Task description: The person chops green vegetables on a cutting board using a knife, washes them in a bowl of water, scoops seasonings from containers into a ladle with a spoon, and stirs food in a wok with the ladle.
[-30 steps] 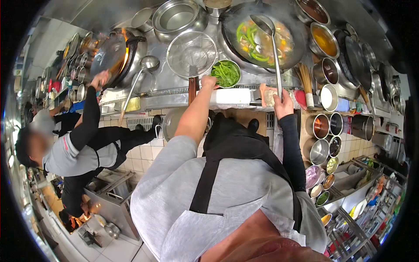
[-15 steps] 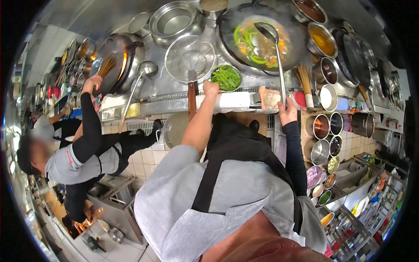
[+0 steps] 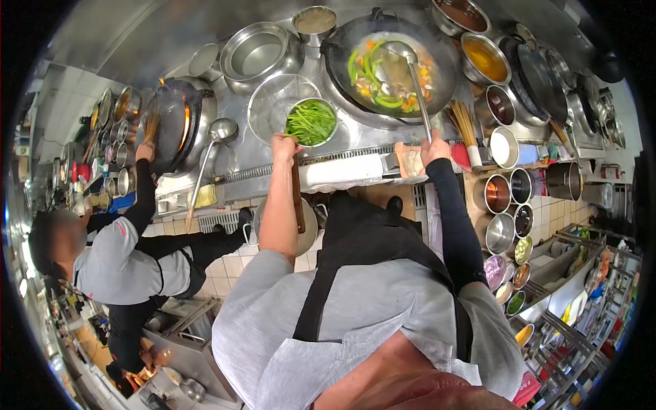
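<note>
My left hand [image 3: 285,147] is closed on the rim of a small metal bowl [image 3: 334,120] filled with cut green vegetables [image 3: 311,121]. The bowl is over the right part of a round wire strainer [image 3: 263,113], and the strainer's wooden handle [image 3: 296,195] runs down past my wrist. My right hand [image 3: 434,149] is wrapped round the end of a long metal ladle [image 3: 419,92]. The ladle's head is in a large wok [image 3: 441,82], among green strips, orange pieces and liquid [image 3: 383,85].
A big metal pot [image 3: 254,55] stands behind the strainer. Sauce containers [image 3: 486,60] and a bamboo brush [image 3: 465,126] are right of the wok. Another ladle [image 3: 223,130] lies to the left. Further left, a co-worker [image 3: 130,263] holds a brush in another wok [image 3: 171,130] beside flames.
My left hand has carried the bowl of greens left, from beside the strainer to over it. My right hand keeps the ladle in the wok. The co-worker's hand and brush have shifted.
</note>
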### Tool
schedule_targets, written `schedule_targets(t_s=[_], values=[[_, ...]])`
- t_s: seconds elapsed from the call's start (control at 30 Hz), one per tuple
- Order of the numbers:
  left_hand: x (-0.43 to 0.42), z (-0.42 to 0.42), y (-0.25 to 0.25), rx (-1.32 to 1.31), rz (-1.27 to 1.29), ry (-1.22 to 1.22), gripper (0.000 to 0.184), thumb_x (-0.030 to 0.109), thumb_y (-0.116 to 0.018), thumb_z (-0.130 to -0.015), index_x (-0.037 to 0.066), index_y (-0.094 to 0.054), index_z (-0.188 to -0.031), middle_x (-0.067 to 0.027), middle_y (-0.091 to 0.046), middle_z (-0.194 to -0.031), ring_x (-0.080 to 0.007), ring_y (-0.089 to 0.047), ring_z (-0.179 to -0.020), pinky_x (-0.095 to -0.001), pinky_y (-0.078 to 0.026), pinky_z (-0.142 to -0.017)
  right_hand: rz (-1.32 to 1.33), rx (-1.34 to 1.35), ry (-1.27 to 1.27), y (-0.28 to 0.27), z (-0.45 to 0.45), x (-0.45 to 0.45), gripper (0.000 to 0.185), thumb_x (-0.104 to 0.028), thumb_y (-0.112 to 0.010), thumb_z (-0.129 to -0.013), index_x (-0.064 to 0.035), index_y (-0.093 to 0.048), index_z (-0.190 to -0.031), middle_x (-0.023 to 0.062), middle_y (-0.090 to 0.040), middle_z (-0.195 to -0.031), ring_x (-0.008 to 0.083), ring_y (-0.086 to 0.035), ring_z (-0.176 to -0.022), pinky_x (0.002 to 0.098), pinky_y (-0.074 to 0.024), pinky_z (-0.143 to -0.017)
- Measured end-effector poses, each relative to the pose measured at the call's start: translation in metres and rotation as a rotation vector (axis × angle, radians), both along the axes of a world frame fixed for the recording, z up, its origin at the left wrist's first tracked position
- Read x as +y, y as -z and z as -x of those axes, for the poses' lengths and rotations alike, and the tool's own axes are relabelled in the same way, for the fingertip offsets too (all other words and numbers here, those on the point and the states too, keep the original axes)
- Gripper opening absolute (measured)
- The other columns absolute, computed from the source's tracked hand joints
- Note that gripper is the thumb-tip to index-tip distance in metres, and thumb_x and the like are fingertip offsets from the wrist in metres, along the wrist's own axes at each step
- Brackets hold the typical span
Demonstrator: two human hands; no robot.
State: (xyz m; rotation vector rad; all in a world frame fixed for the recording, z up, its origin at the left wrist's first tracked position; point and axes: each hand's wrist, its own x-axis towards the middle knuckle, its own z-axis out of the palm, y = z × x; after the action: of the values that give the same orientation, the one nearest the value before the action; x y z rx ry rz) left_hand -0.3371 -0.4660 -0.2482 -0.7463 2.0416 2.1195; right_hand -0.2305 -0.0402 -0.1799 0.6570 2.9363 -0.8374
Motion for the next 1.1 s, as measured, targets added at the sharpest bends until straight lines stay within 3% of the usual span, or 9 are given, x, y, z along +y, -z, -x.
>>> schedule_targets(t_s=[0.27, 0.37, 0.47, 0.57, 0.7, 0.73, 0.8, 0.9, 1.1], values=[[-0.042, 0.068, 0.068, 0.003, 0.088, -0.294, 0.021, -0.011, -0.061, -0.079, -0.013, -0.052, -0.098, -0.016, -0.064, -0.076, -0.0226, -0.064, -0.057, -0.0315, -0.051, -0.041, 0.241, 0.127, -0.104, 0.002, -0.039, -0.032, 0.041, -0.019, -0.068, -0.088, 0.0057, -0.057, -0.119, 0.0247, -0.067, -0.09, 0.0384, -0.067, -0.085, 0.0451, -0.0526, -0.08], [-0.047, 0.091, 0.112, -0.027, 0.0, -0.346, 0.02, -0.011, -0.061, -0.077, -0.012, -0.055, -0.096, -0.024, -0.065, -0.083, -0.0257, -0.066, -0.053, -0.0337, -0.052, -0.041, 0.787, -0.264, 0.152, -0.02, -0.019, -0.047, 0.038, -0.021, -0.063, -0.091, 0.0038, -0.058, -0.119, 0.0276, -0.069, -0.094, 0.0457, -0.067, -0.09, 0.0498, -0.0523, -0.079], [-0.054, 0.083, 0.082, -0.213, 0.455, -0.067, 0.03, 0.004, -0.07, -0.083, -0.014, -0.057, -0.103, -0.0318, -0.067, -0.094, -0.0368, -0.071, -0.064, -0.042, -0.059, -0.058, 0.282, 0.134, -0.027, 0.002, -0.021, -0.058, 0.035, -0.021, -0.06, -0.095, 0.0034, -0.057, -0.12, 0.029, -0.068, -0.093, 0.0483, -0.066, -0.087, 0.0511, -0.0523, -0.075], [-0.087, 0.053, 0.126, 0.144, 1.148, -0.055, 0.051, 0.024, -0.076, -0.086, -0.015, -0.057, -0.112, -0.0328, -0.07, -0.098, -0.0469, -0.07, -0.08, -0.0484, -0.058, -0.079, 0.092, 0.325, -0.155, -0.008, -0.032, -0.07, 0.041, -0.02, -0.058, -0.096, 0.0027, -0.052, -0.13, 0.0311, -0.067, -0.096, 0.05, -0.065, -0.09, 0.0521, -0.052, -0.078], [-0.088, -0.089, 0.043, -0.279, 0.753, 0.278, 0.063, 0.052, -0.065, -0.093, -0.011, -0.067, -0.099, -0.0346, -0.068, -0.109, -0.0502, -0.067, -0.096, -0.0518, -0.05, -0.093, 0.226, 0.357, -0.296, -0.025, -0.038, -0.107, 0.049, -0.017, -0.059, -0.096, 0.0013, -0.046, -0.14, 0.0325, -0.067, -0.099, 0.0489, -0.066, -0.095, 0.0514, -0.0523, -0.081], [-0.097, -0.124, 0.086, -0.259, 0.684, 0.292, 0.064, 0.053, -0.063, -0.096, -0.011, -0.063, -0.104, -0.0257, -0.072, -0.092, -0.0432, -0.071, -0.079, -0.0506, -0.056, -0.075, 0.293, 0.348, -0.337, -0.024, -0.038, -0.122, 0.049, -0.016, -0.059, -0.096, 0.001, -0.046, -0.14, 0.0328, -0.067, -0.099, 0.0485, -0.066, -0.095, 0.0508, -0.0526, -0.082], [-0.042, -0.168, 0.003, -0.406, -0.174, 0.17, 0.048, 0.041, -0.064, -0.1, -0.007, -0.058, -0.107, -0.0146, -0.068, -0.077, -0.0274, -0.068, -0.063, -0.0397, -0.054, -0.055, 0.414, 0.274, -0.428, -0.01, -0.03, -0.145, 0.049, -0.016, -0.059, -0.096, 0.0001, -0.047, -0.14, 0.0332, -0.067, -0.099, 0.048, -0.067, -0.094, 0.0504, -0.0532, -0.081], [-0.011, -0.18, 0.006, -0.156, -0.145, 0.179, 0.028, 0.023, -0.064, -0.102, -0.002, -0.052, -0.107, -0.0073, -0.061, -0.07, -0.0147, -0.059, -0.052, -0.0285, -0.047, -0.044, 0.352, -0.02, -0.502, 0.016, -0.01, -0.176, 0.047, -0.016, -0.056, -0.096, 0.0001, -0.047, -0.139, 0.0314, -0.067, -0.104, 0.0465, -0.067, -0.092, 0.0512, -0.0534, -0.082], [0.029, -0.185, 0.013, -0.116, -0.143, 0.082, 0.02, 0.014, -0.064, -0.1, 0.0, -0.05, -0.101, -0.006, -0.059, -0.067, -0.0131, -0.054, -0.05, -0.0287, -0.046, -0.043, 0.17, -0.075, -0.548, 0.051, -0.025, -0.203, 0.056, -0.01, -0.057, -0.091, 0.0019, -0.042, -0.143, 0.0283, -0.065, -0.114, 0.0441, -0.065, -0.105, 0.0498, -0.0535, -0.09]])
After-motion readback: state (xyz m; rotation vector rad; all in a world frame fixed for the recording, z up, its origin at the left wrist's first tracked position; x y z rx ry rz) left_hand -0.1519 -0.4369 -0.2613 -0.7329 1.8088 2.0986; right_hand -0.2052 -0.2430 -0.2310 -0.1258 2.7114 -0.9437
